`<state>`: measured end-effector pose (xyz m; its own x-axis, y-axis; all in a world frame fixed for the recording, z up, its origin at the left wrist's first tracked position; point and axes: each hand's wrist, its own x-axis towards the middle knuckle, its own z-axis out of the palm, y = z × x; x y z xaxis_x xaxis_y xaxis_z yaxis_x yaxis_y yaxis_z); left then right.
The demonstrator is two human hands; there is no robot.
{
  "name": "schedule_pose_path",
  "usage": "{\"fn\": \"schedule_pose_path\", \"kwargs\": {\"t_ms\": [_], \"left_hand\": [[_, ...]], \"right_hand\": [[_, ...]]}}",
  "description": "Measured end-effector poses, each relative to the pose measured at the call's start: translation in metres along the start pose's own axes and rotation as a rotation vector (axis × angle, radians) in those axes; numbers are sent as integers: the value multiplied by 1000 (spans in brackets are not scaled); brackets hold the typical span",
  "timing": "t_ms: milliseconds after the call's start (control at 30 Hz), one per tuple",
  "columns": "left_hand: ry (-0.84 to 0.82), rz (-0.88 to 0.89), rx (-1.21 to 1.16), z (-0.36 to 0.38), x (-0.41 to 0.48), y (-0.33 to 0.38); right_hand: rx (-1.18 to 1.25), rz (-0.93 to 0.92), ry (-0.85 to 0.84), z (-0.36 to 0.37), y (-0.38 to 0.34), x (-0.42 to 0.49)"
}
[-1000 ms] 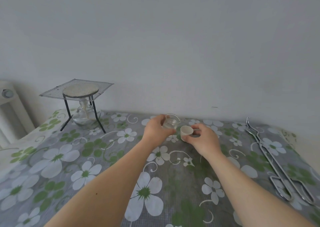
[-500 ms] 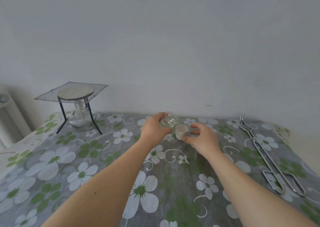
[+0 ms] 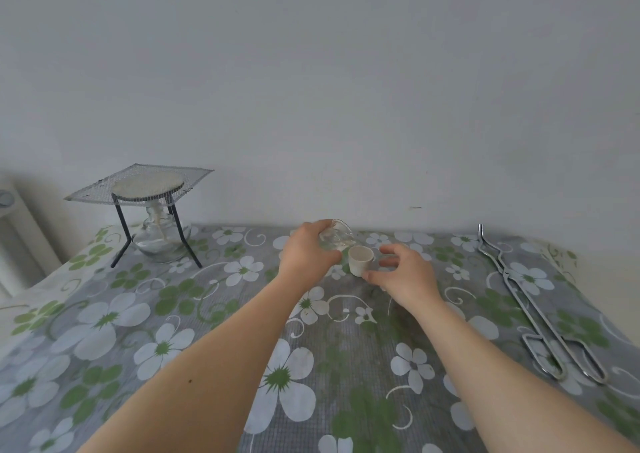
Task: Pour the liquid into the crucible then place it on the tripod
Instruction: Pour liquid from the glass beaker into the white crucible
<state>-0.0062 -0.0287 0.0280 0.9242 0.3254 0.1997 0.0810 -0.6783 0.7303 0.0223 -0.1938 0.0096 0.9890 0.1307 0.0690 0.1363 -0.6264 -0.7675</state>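
Flowered cloth in grey, white and green [image 3: 104, 317] covered the whole table, and its near half lay bare except for two forearms reaching forward across the middle. Wide open room stretched to the left of the arms as far as the tripod, and a narrower strip lay to their right before the one pair of long steel crucible tongs [image 3: 540, 317], which ran close along the right edge of the table.

Farther in, the left hand [image 3: 304, 258] was wrapped around one small clear glass beaker [image 3: 337, 239], tipped rightward with its lip just above the one small white ceramic crucible [image 3: 360, 260]. The crucible stood upright on the cloth between the two hands. The right hand [image 3: 403, 276] curled loosely beside it, thumb tip touching its base; whether the other fingers touched it could not be told.

At the far left, near the wall, stood one black three-legged metal tripod [image 3: 123, 231] topped by a square wire gauze with a round pale centre [image 3: 142, 184], and one clear glass spirit lamp [image 3: 161, 239] sat beneath it.
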Motion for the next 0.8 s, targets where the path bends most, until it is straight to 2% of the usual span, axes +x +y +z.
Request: {"fn": "schedule_pose_path", "kwargs": {"t_ms": [800], "left_hand": [[32,37,1,-2,1,1]], "right_hand": [[-36,15,-7,-2,-1,-2]]}}
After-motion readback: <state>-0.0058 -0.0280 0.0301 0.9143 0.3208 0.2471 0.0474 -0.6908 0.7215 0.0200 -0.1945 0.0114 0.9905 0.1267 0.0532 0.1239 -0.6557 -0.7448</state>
